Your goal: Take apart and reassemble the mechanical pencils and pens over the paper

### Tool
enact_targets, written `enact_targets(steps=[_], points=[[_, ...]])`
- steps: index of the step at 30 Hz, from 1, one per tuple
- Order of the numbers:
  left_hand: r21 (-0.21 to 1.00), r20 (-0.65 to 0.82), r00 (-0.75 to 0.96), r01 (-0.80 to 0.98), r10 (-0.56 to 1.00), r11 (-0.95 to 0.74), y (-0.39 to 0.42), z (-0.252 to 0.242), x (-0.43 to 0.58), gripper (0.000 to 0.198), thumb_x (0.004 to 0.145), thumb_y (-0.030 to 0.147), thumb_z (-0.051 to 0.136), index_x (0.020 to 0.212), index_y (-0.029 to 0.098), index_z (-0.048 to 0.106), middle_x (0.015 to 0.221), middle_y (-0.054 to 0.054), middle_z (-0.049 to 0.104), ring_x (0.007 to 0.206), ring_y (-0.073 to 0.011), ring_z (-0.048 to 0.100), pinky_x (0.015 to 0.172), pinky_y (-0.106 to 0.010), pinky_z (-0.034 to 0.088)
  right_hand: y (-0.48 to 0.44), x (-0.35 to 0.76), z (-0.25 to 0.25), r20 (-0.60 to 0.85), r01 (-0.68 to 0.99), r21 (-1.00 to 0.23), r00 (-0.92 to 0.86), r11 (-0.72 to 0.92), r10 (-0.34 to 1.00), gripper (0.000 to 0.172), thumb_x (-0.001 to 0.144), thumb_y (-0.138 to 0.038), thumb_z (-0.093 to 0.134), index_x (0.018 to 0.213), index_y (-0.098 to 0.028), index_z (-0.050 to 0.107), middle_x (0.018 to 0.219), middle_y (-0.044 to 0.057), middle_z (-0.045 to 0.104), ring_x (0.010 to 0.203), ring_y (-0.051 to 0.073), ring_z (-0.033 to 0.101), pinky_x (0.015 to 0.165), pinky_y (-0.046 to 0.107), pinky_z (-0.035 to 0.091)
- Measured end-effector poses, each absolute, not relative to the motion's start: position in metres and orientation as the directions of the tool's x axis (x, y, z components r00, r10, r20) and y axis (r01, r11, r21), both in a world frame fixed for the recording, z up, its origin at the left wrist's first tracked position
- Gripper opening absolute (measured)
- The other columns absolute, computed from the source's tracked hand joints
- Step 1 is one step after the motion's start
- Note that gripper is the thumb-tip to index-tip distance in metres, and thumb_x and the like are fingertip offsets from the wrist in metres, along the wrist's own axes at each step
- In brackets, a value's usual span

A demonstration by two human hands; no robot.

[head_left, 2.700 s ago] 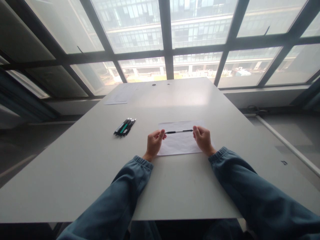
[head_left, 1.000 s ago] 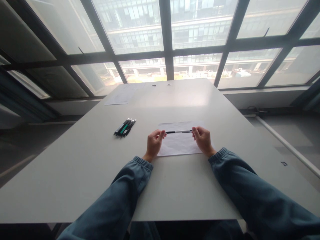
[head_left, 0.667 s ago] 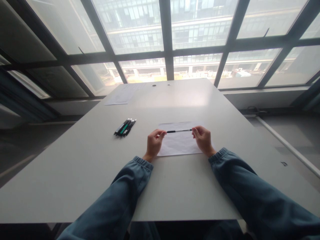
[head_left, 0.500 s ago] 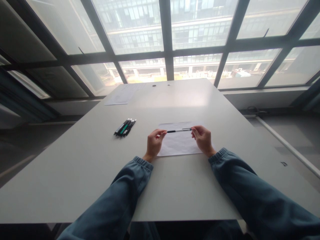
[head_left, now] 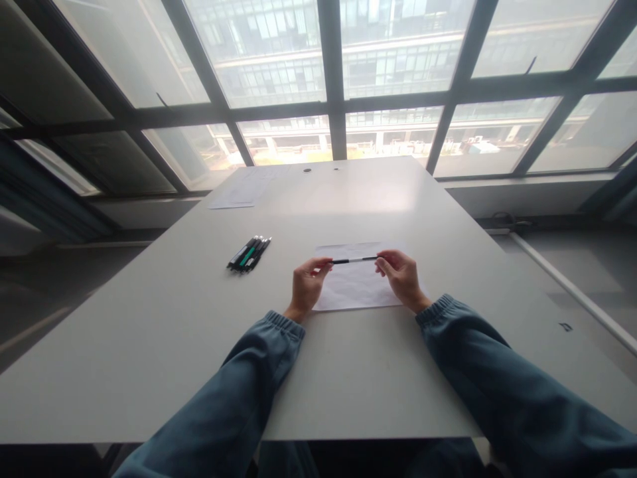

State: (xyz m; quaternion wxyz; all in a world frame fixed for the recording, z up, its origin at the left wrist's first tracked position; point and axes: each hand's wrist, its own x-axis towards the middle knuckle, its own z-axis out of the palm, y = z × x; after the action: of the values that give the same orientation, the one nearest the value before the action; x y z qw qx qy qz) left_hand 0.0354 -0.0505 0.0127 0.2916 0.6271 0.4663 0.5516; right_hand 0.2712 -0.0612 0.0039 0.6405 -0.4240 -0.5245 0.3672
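Note:
A black and clear pen (head_left: 354, 261) is held level between my two hands, over a sheet of white paper (head_left: 355, 292). The thumb and fingers of my left hand (head_left: 308, 282) pinch its black grip end. At the other end, my right hand (head_left: 401, 275) has its fingertips closed on the black cap or clip part; its exact hold is partly covered by the fingers. To the left of my left hand lies a bundle of several pens (head_left: 249, 255), mostly black with one green strip.
The white table (head_left: 199, 372) reaches to the window frames. Other papers (head_left: 236, 192) lie at its far left. A small dark round piece (head_left: 307, 170) sits near the far edge, and a small dark mark (head_left: 565, 326) shows at the right.
My right hand has shifted slightly left along the pen, and less of the pen's clip end shows. My left hand stays where it was.

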Motion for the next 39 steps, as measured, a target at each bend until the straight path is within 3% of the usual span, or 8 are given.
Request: enact_targets(steps=[5,11,28,34,39], points=[[0.846,0.436,-0.022,0.352,0.9,-0.401,-0.051,0.014,0.034,0.023,0.087,0.041,0.071,0.095,0.02,0.078,0.089,-0.008,0.078,0.083,-0.0207,0.072,0.068,-0.029,0.053,-0.061,0.271,0.004,0.373,-0.02,-0.924,0.177,0.382,0.911,0.033,0.083,-0.05,0.074,0.085,-0.018,0.066,0.067,0.002,0.069,0.054,0.014,0.061,0.05,0.027,0.049],[0.857,0.418,-0.003,0.334,0.909,-0.393,-0.051,0.012,0.032,0.027,0.09,0.044,0.067,0.094,0.018,0.076,0.082,-0.007,0.074,0.079,-0.0193,0.07,0.068,-0.028,0.051,-0.064,0.272,0.006,0.368,0.001,-0.927,0.177,0.374,0.913,0.034,0.084,-0.051,0.073,0.08,-0.018,0.067,0.063,0.001,0.067,0.052,0.014,0.06,0.049,0.027,0.049],[0.739,0.465,0.16,0.471,0.871,-0.481,-0.055,0.022,0.031,0.029,0.101,0.041,0.047,0.088,0.02,0.062,0.074,-0.001,0.062,0.07,-0.0159,0.058,0.069,-0.027,0.045,-0.064,0.272,0.006,0.317,-0.068,-0.942,0.134,0.328,0.939,0.035,0.083,-0.05,0.075,0.074,-0.017,0.065,0.058,0.001,0.064,0.047,0.011,0.054,0.045,0.025,0.042],[0.764,0.434,0.136,0.469,0.891,-0.444,-0.055,0.023,0.031,0.043,0.102,0.044,0.042,0.069,0.019,0.054,0.067,-0.001,0.055,0.065,-0.0152,0.052,0.063,-0.027,0.04,-0.064,0.27,0.004,0.301,-0.12,-0.942,0.1,0.312,0.948,0.031,0.081,-0.046,0.078,0.079,-0.017,0.066,0.057,-0.001,0.063,0.048,0.011,0.054,0.046,0.025,0.042],[0.781,0.414,0.123,0.461,0.902,-0.422,-0.057,0.023,0.032,0.047,0.102,0.046,0.042,0.066,0.019,0.052,0.061,0.001,0.051,0.06,-0.014,0.049,0.061,-0.027,0.037,-0.063,0.27,0.002,0.318,-0.122,-0.937,0.092,0.327,0.944,0.029,0.082,-0.043,0.078,0.081,-0.017,0.066,0.058,-0.001,0.064,0.049,0.011,0.055,0.047,0.025,0.043]])
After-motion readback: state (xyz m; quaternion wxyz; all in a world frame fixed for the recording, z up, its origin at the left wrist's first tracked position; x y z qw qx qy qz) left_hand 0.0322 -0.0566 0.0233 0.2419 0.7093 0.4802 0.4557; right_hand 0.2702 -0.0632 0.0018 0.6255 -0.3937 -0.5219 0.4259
